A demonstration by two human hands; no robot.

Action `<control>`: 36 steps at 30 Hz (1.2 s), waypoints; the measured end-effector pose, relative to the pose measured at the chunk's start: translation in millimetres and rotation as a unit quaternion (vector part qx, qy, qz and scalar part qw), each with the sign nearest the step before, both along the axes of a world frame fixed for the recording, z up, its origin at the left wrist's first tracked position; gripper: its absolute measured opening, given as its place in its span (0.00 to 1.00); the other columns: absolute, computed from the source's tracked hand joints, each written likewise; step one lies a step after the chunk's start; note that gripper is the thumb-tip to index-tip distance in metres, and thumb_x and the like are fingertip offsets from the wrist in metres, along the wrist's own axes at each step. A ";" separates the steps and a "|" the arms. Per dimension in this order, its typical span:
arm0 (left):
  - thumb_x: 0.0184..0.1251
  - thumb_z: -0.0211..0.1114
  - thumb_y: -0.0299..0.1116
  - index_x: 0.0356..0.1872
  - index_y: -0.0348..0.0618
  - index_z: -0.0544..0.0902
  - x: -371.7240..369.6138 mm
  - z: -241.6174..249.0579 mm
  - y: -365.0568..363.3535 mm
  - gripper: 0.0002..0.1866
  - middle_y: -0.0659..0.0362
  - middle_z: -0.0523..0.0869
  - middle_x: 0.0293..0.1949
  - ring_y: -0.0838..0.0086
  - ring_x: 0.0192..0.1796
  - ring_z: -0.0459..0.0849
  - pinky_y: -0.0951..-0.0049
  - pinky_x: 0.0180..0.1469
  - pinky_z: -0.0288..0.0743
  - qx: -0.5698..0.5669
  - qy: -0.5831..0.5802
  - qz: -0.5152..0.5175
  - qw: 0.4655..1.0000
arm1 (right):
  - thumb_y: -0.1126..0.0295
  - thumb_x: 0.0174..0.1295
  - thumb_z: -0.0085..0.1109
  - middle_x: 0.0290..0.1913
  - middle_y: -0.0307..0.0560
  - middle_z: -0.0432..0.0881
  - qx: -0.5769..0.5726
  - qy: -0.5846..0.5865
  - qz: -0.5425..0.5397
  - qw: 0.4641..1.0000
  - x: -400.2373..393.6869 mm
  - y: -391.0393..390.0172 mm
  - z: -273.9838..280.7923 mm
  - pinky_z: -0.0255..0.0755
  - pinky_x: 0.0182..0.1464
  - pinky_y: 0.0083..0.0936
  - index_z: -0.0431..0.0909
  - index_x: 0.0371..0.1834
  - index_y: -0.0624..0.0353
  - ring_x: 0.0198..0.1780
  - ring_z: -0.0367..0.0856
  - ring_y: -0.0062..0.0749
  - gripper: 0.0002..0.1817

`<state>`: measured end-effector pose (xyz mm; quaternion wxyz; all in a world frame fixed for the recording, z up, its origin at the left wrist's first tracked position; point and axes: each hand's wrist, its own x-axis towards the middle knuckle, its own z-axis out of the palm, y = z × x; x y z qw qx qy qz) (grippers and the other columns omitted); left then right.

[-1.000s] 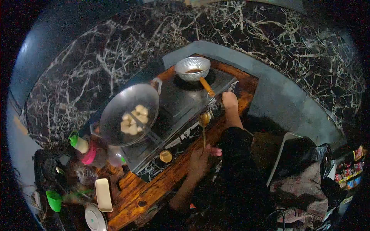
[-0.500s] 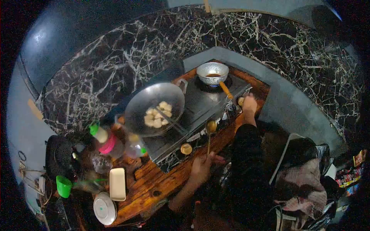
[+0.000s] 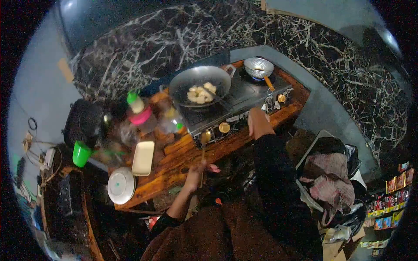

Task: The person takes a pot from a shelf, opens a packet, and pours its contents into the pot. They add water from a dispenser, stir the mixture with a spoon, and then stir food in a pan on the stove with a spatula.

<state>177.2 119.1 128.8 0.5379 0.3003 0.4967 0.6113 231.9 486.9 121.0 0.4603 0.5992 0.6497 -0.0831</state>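
Note:
My left hand (image 3: pixel 196 175) is wrapped round the handle of a spoon-like ladle (image 3: pixel 206 137), whose brownish head points up towards the stove front. My right hand (image 3: pixel 259 122) hovers at the stove's front edge, left of the right knob (image 3: pixel 281 98) and right of another knob (image 3: pixel 224 127); its fingers are partly hidden. On the left burner of the stove (image 3: pixel 237 103) sits a wok (image 3: pixel 178 87) holding pale chunks (image 3: pixel 201 93) and a utensil with a dark handle. A hammered silver saucepan (image 3: pixel 257 64) with a wooden handle stands over a blue flame on the right burner.
Left of the wok stand a green-capped bottle (image 3: pixel 136 103), a pink container (image 3: pixel 140 116) and a blurred clear bottle. A cream tray (image 3: pixel 143 158), a white plate (image 3: pixel 121 186) and a green cup (image 3: pixel 81 154) are further left. A cloth-topped bin (image 3: pixel 328 169) stands at right.
My right hand has left the right knob and moved left along the stove front. My left hand still holds the ladle, now further left along the counter. The camera view has shifted.

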 end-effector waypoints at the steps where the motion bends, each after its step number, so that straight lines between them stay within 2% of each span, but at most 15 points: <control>1: 0.63 0.42 0.47 0.32 0.34 0.76 -0.4 2.8 -14.3 0.24 0.53 0.81 0.30 0.75 0.31 0.78 0.80 0.30 0.69 0.008 -0.016 0.022 1.000 | 0.63 0.53 0.53 0.32 0.37 0.79 -0.200 -0.188 -0.025 0.961 -17.6 -17.5 11.4 0.67 0.39 0.23 0.76 0.27 0.60 0.31 0.76 0.30 0.10; 4: 0.63 0.42 0.47 0.30 0.34 0.76 -17.6 -6.7 -53.8 0.24 0.51 0.80 0.30 0.70 0.35 0.78 0.74 0.38 0.69 0.001 0.016 0.063 0.998 | 0.61 0.52 0.54 0.34 0.39 0.79 -0.243 -0.054 -0.161 0.955 -20.2 -107.1 47.5 0.68 0.37 0.24 0.76 0.29 0.61 0.33 0.76 0.29 0.13; 6: 0.63 0.42 0.46 0.29 0.32 0.76 -21.4 -11.5 -74.0 0.24 0.51 0.80 0.30 0.68 0.36 0.78 0.71 0.43 0.68 0.038 0.037 0.130 0.990 | 0.60 0.51 0.55 0.34 0.42 0.79 -0.255 0.138 0.003 0.957 -18.7 -140.7 50.8 0.70 0.36 0.23 0.76 0.30 0.61 0.33 0.76 0.27 0.14; 8: 0.63 0.43 0.44 0.28 0.31 0.76 -26.0 -16.4 -93.6 0.23 0.51 0.80 0.29 0.67 0.35 0.78 0.71 0.43 0.69 0.013 0.039 0.151 0.988 | 0.60 0.50 0.56 0.33 0.45 0.79 -0.232 0.154 0.046 0.959 -15.7 -169.1 79.1 0.70 0.34 0.23 0.75 0.32 0.61 0.33 0.77 0.28 0.15; 10: 0.63 0.45 0.42 0.28 0.30 0.76 -30.4 -24.5 -108.5 0.22 0.50 0.80 0.29 0.66 0.35 0.79 0.70 0.43 0.69 0.042 -0.036 0.194 0.979 | 0.61 0.50 0.53 0.31 0.47 0.79 0.026 0.308 0.295 0.904 -11.7 -181.3 114.4 0.70 0.38 0.32 0.76 0.27 0.61 0.32 0.78 0.32 0.12; 12: 0.62 0.46 0.41 0.28 0.30 0.76 -33.9 -36.6 -124.2 0.20 0.50 0.80 0.29 0.66 0.35 0.79 0.69 0.43 0.69 0.051 -0.039 0.192 0.979 | 0.68 0.53 0.46 0.33 0.51 0.77 0.338 0.426 0.207 0.813 -11.3 -183.1 133.5 0.71 0.36 0.34 0.72 0.32 0.62 0.33 0.77 0.39 0.10; 13: 0.62 0.46 0.41 0.28 0.29 0.76 -33.6 -40.4 -131.6 0.20 0.49 0.80 0.29 0.65 0.35 0.79 0.69 0.43 0.69 0.051 -0.049 0.196 0.978 | 0.68 0.53 0.46 0.33 0.51 0.77 0.339 0.428 0.211 0.811 -12.6 -171.7 124.0 0.71 0.36 0.34 0.72 0.32 0.62 0.33 0.77 0.39 0.10; 15: 0.62 0.46 0.41 0.28 0.29 0.76 -33.4 -42.6 -141.0 0.21 0.49 0.80 0.29 0.65 0.35 0.79 0.69 0.43 0.69 0.057 -0.059 0.203 0.976 | 0.70 0.55 0.40 0.35 0.53 0.74 0.542 0.460 0.238 0.662 -25.9 -137.4 87.5 0.71 0.34 0.35 0.68 0.36 0.62 0.36 0.75 0.44 0.09; 16: 0.62 0.46 0.41 0.28 0.29 0.76 -30.7 -40.5 -146.4 0.21 0.49 0.80 0.29 0.65 0.35 0.79 0.69 0.43 0.69 0.048 -0.024 0.201 0.978 | 0.70 0.55 0.40 0.35 0.53 0.74 0.543 0.461 0.242 0.659 -32.9 -135.7 84.5 0.71 0.34 0.35 0.68 0.36 0.62 0.36 0.75 0.44 0.09; 18: 0.62 0.46 0.42 0.29 0.29 0.76 -25.4 -31.4 -154.8 0.21 0.49 0.80 0.29 0.65 0.35 0.79 0.69 0.43 0.69 0.040 0.009 0.202 0.979 | 0.70 0.56 0.37 0.38 0.53 0.71 0.425 0.477 0.197 0.744 -45.4 -132.2 74.9 0.72 0.34 0.36 0.64 0.38 0.62 0.37 0.74 0.46 0.10; 22: 0.62 0.46 0.43 0.30 0.28 0.76 -27.4 -37.0 -163.2 0.23 0.49 0.80 0.30 0.66 0.36 0.79 0.70 0.44 0.69 -0.015 0.033 0.185 0.982 | 0.68 0.58 0.36 0.35 0.55 0.73 0.472 0.486 0.220 0.702 -61.8 -139.9 61.6 0.71 0.34 0.36 0.66 0.40 0.60 0.35 0.75 0.47 0.12; 25: 0.62 0.46 0.44 0.31 0.28 0.76 -23.9 -23.3 -168.5 0.23 0.49 0.80 0.31 0.67 0.36 0.79 0.70 0.44 0.69 -0.033 0.051 0.156 0.986 | 0.68 0.57 0.37 0.33 0.57 0.75 0.398 0.512 0.226 0.727 -55.7 -139.0 101.4 0.70 0.35 0.37 0.68 0.41 0.58 0.34 0.76 0.49 0.12; 30: 0.61 0.46 0.45 0.31 0.28 0.76 -21.2 1.0 -172.5 0.23 0.50 0.80 0.31 0.68 0.36 0.79 0.70 0.43 0.69 -0.061 0.070 0.162 0.982 | 0.75 0.51 0.38 0.32 0.58 0.76 0.392 0.547 0.270 0.689 -10.8 -153.2 164.9 0.69 0.38 0.38 0.72 0.40 0.54 0.36 0.75 0.50 0.15; 32: 0.62 0.46 0.45 0.30 0.28 0.76 -26.3 -10.4 -171.1 0.23 0.50 0.80 0.30 0.69 0.36 0.79 0.71 0.43 0.69 -0.040 0.096 0.154 0.983 | 0.75 0.50 0.38 0.31 0.58 0.76 0.343 0.554 0.288 0.702 -9.4 -148.2 165.0 0.69 0.38 0.38 0.73 0.38 0.56 0.36 0.75 0.51 0.14; 36: 0.62 0.45 0.45 0.30 0.29 0.76 -26.4 -8.4 -164.4 0.23 0.51 0.80 0.29 0.70 0.35 0.79 0.73 0.43 0.69 -0.020 0.085 0.159 0.983 | 0.73 0.49 0.39 0.30 0.62 0.75 0.408 0.540 0.287 0.678 -22.7 -158.2 150.4 0.69 0.39 0.39 0.73 0.36 0.62 0.36 0.75 0.52 0.14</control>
